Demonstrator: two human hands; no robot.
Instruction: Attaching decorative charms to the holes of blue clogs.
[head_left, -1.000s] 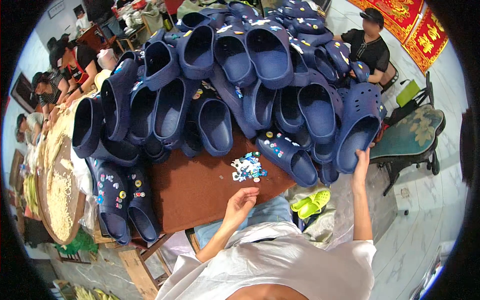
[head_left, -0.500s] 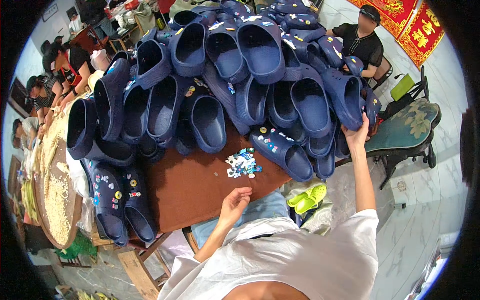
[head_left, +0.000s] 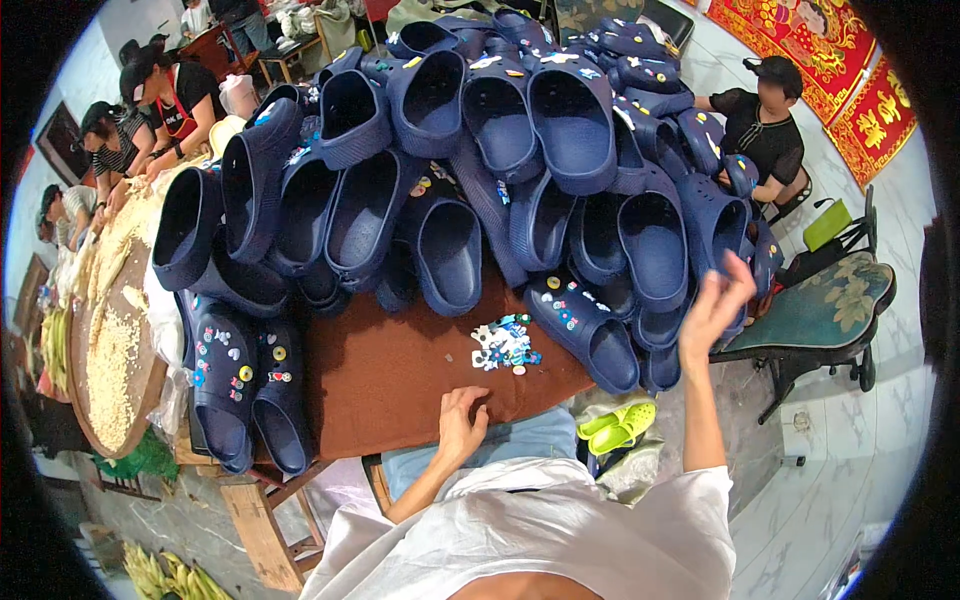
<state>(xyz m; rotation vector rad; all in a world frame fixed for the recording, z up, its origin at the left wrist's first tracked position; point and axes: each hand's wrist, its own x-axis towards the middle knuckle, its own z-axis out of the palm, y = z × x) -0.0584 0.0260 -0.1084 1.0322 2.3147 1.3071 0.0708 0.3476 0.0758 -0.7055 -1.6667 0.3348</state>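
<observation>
A tall heap of navy blue clogs [head_left: 435, 255] covers the far part of the brown-covered table [head_left: 385, 385]. My right hand [head_left: 716, 312] is raised at the heap's right side, fingers apart and slightly blurred, in front of a navy clog [head_left: 712, 215]; I see nothing held in it. My left hand [head_left: 463, 425] rests at the table's front edge, its fingers loosely bent, thumb apart and nothing in them. Beyond it lies a small pile of white, blue and green shoe charms [head_left: 503, 343]. A charm-studded clog [head_left: 583, 330] is right of that pile, and two more decorated clogs [head_left: 222, 375] stand at the left.
A round tray of pale kernels [head_left: 112, 390] adjoins the table's left side, where several people work. Lime green clogs [head_left: 620, 428] lie below the right table edge. A green-cushioned chair [head_left: 815, 305] stands at the right, and a seated person [head_left: 760, 130] is behind the heap.
My right hand has come away from the navy clog and moved back toward me. My left hand has shifted slightly closer to me. The whole view has turned a little.
</observation>
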